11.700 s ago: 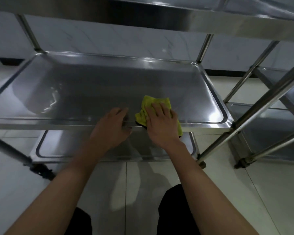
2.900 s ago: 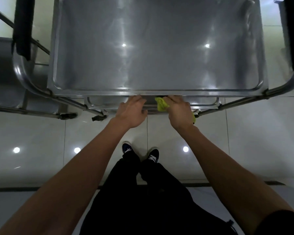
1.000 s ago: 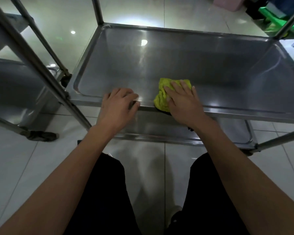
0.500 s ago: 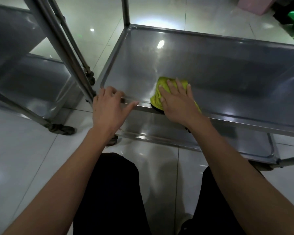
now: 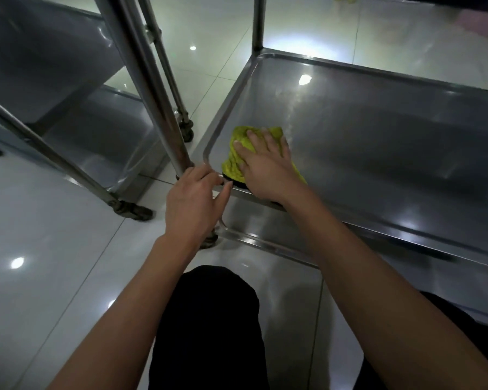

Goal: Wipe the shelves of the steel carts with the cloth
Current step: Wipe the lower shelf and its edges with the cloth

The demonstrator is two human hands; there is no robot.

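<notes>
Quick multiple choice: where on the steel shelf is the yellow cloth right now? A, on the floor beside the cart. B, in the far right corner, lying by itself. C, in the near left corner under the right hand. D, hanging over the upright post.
C: the yellow cloth lies in the shelf's near left corner, with the right hand pressed flat on it and the left hand at the rim beside it.

Glossy tiled floor (image 5: 54, 235), pink object (image 5: 482, 22)
</notes>
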